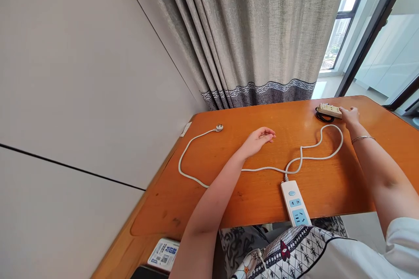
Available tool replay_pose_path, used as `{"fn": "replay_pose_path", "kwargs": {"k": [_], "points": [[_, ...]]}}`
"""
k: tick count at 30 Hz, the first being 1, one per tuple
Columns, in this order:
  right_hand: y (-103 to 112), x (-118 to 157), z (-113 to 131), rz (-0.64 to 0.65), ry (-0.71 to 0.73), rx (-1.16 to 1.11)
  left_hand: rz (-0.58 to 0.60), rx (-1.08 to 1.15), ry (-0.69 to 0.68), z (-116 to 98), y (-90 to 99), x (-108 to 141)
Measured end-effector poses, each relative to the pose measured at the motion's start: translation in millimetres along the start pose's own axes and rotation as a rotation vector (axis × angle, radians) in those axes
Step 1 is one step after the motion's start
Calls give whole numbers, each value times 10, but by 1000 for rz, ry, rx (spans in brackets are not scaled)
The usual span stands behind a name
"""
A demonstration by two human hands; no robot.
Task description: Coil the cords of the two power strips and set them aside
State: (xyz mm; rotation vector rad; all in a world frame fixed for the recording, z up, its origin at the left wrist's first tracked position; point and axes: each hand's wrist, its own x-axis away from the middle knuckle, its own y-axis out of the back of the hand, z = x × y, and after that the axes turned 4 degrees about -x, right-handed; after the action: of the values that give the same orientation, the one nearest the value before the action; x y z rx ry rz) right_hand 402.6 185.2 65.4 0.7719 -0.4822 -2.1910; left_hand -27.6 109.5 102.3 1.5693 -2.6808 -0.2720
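R hand point(350, 116) grips beige oblong plastic power strip point(329, 110), upper right; L hand point(257, 141) loose, empty nr centre. Prob positioning; nxt needs steady grip.

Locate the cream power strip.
Head view: the cream power strip is at the far right of the table, in the right hand, beside a black cord.

Likely home room; long grey fabric curtain point(271, 30) with dark patterned hem point(255, 94); glossy orange-brown wooden counter point(262, 116); dark-framed glass window point(345, 15) onto distant high-rises point(339, 37).
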Motion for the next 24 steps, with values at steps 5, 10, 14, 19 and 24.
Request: {"fn": "replay_pose_path", "kwargs": {"k": [5, 10, 14, 19, 24], "points": [[101, 408, 563, 78, 121, -144, -21, -68, -41, -32, 58, 3], [320, 1303, 1128, 828, 638, -38, 88, -215, 18, -95, 25, 75], [392, 1835, 1285, 1064, 771, 249, 449, -393, 117, -201, -112, 208], [280, 2008, 1194, 1011, 806, 304, 827, -673, -23, -218, -405, 341], [98, 2120, 1125, 1050, 818, 443, 554, -993, -56, -38, -642, 358]]}}
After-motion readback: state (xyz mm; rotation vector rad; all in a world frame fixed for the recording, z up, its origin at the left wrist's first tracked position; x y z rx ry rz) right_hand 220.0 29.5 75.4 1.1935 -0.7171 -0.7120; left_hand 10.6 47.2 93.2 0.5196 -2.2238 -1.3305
